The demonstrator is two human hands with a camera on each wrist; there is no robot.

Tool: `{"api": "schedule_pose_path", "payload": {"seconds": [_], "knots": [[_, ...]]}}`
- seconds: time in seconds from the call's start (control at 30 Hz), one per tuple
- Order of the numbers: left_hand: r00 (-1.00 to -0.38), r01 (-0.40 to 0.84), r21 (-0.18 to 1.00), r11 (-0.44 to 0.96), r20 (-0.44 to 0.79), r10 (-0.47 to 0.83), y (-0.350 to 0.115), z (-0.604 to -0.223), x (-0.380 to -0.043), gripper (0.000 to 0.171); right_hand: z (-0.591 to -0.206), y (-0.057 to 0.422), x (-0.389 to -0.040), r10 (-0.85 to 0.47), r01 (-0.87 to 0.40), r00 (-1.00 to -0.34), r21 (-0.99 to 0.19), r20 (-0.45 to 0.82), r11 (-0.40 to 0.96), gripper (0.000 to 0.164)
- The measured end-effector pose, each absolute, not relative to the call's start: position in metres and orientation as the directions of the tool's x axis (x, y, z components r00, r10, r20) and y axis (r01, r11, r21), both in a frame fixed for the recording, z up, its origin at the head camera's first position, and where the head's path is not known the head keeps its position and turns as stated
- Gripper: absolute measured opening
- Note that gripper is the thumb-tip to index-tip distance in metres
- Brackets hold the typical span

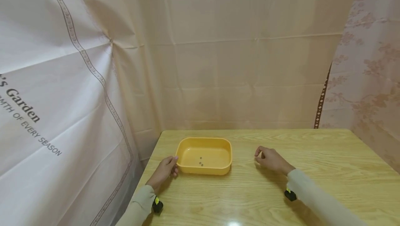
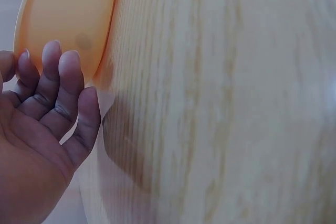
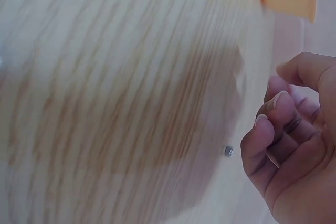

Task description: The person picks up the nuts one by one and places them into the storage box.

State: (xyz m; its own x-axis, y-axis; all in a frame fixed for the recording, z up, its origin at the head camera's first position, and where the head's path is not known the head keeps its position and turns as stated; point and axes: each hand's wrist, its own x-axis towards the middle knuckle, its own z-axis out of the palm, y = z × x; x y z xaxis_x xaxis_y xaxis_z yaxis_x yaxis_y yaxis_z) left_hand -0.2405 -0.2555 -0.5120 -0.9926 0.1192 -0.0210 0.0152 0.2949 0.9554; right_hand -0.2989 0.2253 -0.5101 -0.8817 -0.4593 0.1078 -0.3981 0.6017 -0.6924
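A yellow rectangular plastic basin [image 1: 204,170] sits on the table, with three small metal nuts [image 1: 202,165] on its floor. My left hand [image 1: 164,172] is at the basin's left end, thumb and index finger pinching the rim. In the left wrist view, the other fingers of that hand [image 2: 47,114] are loosely bent beside the basin's wall [image 2: 73,19]. To the right of the basin, my right hand [image 1: 271,159] hovers close over the table, fingers loosely bent and holding nothing. A small metal nut [image 3: 228,151] lies on the table near the right fingertips in the right wrist view.
The light wood-grain table [image 1: 237,198] has its far edge against a beige hanging cloth [image 1: 237,63]. A white printed cloth [image 1: 62,115] hangs along the left side. A floral cloth [image 1: 375,80] hangs at the right.
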Motion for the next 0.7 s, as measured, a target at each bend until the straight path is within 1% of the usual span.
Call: {"api": "schedule_pose_path", "payload": {"seconds": [0.17, 0.3, 0.53, 0.7], "knots": [[-0.993, -0.003, 0.959, 0.284, -0.035, 0.109, -0.255, -0.512, -0.242, 0.042, -0.515, 0.237, -0.300, -0.450, -0.377, -0.889, -0.696, 0.086, 0.611, 0.010], [-0.993, -0.005, 0.958, 0.286, -0.038, 0.107, -0.255, -0.512, -0.241, 0.046, -0.518, 0.243, -0.299, -0.437, -0.358, -0.896, -0.701, 0.073, 0.617, 0.011], [-0.996, -0.011, 0.937, 0.348, -0.039, 0.075, -0.254, -0.512, -0.239, 0.047, -0.522, 0.250, -0.296, -0.432, -0.320, -0.901, -0.715, 0.028, 0.621, 0.012], [-0.998, -0.009, 0.928, 0.372, -0.031, 0.052, -0.245, -0.501, -0.230, 0.043, -0.524, 0.252, -0.297, -0.441, -0.331, -0.897, -0.707, 0.030, 0.625, 0.013]]}}
